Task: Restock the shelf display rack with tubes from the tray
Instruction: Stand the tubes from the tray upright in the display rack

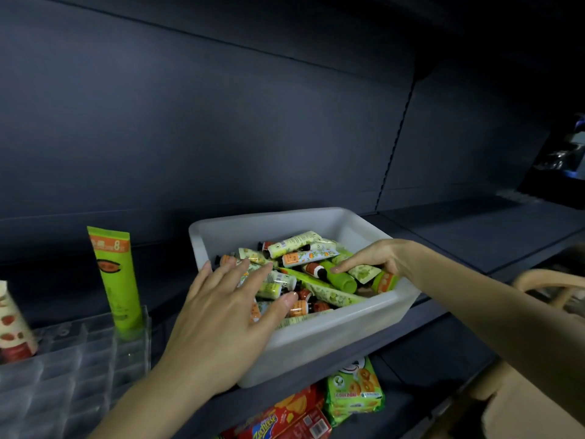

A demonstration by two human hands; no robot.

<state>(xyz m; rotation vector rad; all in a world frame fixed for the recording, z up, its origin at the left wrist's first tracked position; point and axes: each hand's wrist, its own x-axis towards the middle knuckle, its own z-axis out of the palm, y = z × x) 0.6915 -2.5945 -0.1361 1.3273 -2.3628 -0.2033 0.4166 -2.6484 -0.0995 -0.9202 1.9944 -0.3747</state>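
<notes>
Left hand (221, 318): flat, palm down, fingers straight and spread, resting on top of the heap of small green, orange and white tubes (316, 258) at the near-left corner of the white rectangular plastic tray (332, 340). Little finger sits at the tray's left rim, thumb lies on tubes just inside the near wall. Grips nothing.

Right hand (376, 258): comes in over the tray's right rim, wrist bent. Index finger is straight, tip touching a bright green tube (345, 280) in the heap. Other fingers are curled down among the tubes; can't tell whether they hold one.

The hands are apart, both inside the tray, with most of the heap between them.

The tray sits on the dark grey metal shelf (474, 236), its near wall at the front edge. Tubes are piled loose and crossing each other.

Left of the tray, on the same shelf: clear acrylic display rack (79, 353) with grid compartments. A tall green tube with an orange label (115, 280) stands upright in the rack's right end, cap down. A white tube with red fruit print (12, 327) stands at the far left, cut off by the frame edge.

Lower shelf: green snack pack (354, 394) and red snack pack (285, 419). Brown cardboard box (522, 407) at bottom right.
</notes>
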